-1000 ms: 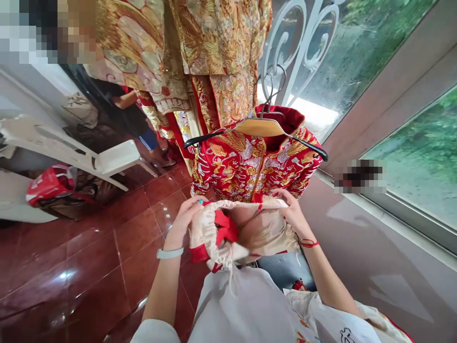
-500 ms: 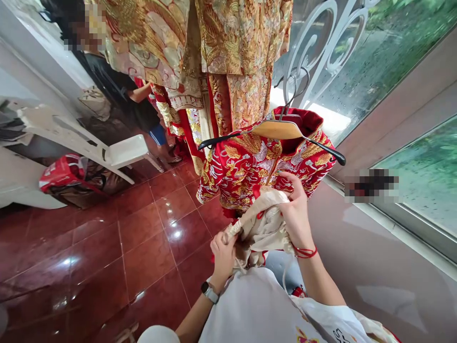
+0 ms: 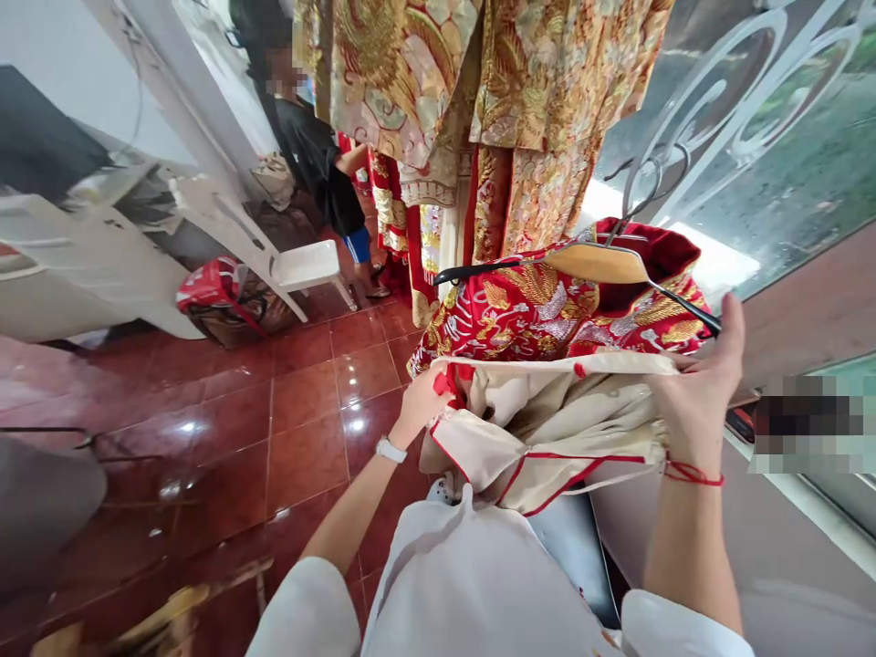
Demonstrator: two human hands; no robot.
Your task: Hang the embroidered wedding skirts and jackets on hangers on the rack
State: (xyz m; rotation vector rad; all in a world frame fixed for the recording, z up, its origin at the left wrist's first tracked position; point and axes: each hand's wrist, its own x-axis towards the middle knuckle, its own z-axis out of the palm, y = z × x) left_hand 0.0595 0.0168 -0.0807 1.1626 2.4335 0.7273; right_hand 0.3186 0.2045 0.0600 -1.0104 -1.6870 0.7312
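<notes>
A cream skirt [image 3: 568, 411] with red-edged panels is stretched between my two hands, its waistband pulled nearly straight. My left hand [image 3: 424, 406] grips the waistband's left end, where bits of red cloth show. At the other end, my right hand [image 3: 698, 392] is closed on the band, thumb pointing up by the hanger's tip. Just behind hangs a red jacket [image 3: 526, 315] with gold and silver embroidery. A wood-and-black hanger [image 3: 595, 265] lies across the jacket's front, its hook up at the white scrolled metalwork. The skirt hides the jacket's lower part.
Gold-embroidered garments [image 3: 540, 82] hang at the top. White scrolled metalwork [image 3: 739, 100] and a window stand at the right. Farther left are a person in black [image 3: 318, 164], a white chair [image 3: 307, 265] and a red bag [image 3: 212, 292] on the red tiled floor [image 3: 301, 429].
My hands have moved apart, spreading the bunched skirt until its waistband is taut. My right hand has risen towards the hanger's right tip. The view has shifted left.
</notes>
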